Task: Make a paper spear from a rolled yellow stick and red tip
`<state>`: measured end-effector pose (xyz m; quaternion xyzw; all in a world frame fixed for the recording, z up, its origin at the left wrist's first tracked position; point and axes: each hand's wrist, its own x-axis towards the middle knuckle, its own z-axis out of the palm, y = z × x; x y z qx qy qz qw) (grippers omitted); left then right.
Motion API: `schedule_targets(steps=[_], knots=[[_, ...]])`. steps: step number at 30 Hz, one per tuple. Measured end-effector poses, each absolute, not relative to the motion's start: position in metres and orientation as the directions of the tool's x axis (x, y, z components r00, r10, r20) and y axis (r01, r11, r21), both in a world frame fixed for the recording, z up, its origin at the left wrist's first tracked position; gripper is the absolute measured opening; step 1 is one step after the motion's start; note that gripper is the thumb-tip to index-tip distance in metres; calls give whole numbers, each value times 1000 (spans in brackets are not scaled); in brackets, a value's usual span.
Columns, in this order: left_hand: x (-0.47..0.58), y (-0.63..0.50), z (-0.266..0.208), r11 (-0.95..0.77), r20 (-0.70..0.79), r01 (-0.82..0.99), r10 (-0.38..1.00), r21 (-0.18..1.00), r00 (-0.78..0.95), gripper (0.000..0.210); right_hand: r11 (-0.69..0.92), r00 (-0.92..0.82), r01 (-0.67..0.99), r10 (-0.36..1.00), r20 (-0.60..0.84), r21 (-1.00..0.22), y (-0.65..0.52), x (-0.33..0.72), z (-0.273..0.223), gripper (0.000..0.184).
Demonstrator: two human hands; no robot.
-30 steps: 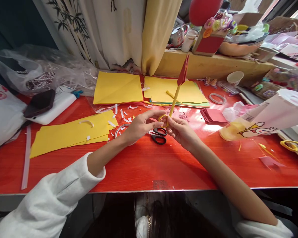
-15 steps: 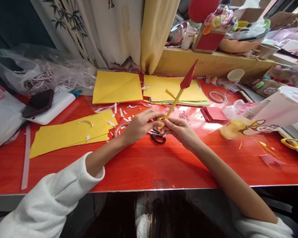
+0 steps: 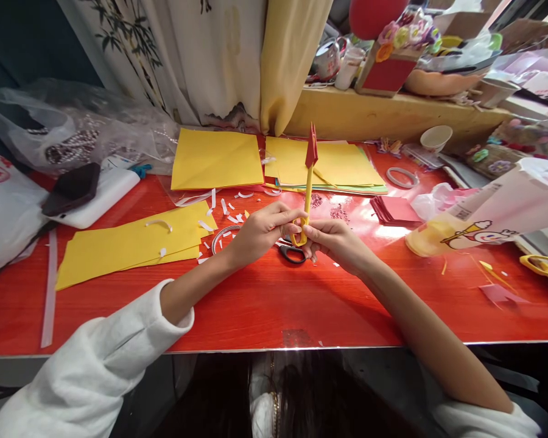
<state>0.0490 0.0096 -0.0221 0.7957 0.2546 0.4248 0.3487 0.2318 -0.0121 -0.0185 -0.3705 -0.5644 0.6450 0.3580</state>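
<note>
Between my two hands stands a yellow paper stick point(image 3: 309, 188) with a folded red paper tip point(image 3: 312, 149), held nearly upright above the table. At its lower end is a yellow paper loop, pinched by the fingers of my left hand point(image 3: 270, 230). My right hand point(image 3: 335, 242) grips the bottom of the stick between thumb and fingers. Black-handled scissors point(image 3: 293, 253) lie just below my hands, their blades mostly hidden. Near my left wrist is a roll of tape point(image 3: 220, 238), partly covered by the hand.
Yellow paper strips point(image 3: 128, 249) and white scraps lie at left, yellow sheets point(image 3: 217, 159) at the back. Red paper pieces point(image 3: 395, 210) and a tilted drink cup point(image 3: 479, 213) are at right. A phone point(image 3: 72, 190) and plastic bags stand far left on the red table point(image 3: 237, 316).
The stick has turned from leaning right to nearly upright, so its red tip now shows edge-on. Both hands stay in almost the same place, still gripping it.
</note>
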Motion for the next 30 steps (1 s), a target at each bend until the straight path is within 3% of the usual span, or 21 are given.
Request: schedule_targets(steps=[12, 30], knots=[[50, 10, -28, -676, 532, 110, 659, 728, 531, 27, -131, -469, 31, 874, -130, -991, -14, 229, -17, 27], [51, 6, -26, -661, 522, 133, 686, 739, 507, 25, -168, -407, -97, 906, -115, -981, -13, 226, -20, 19]])
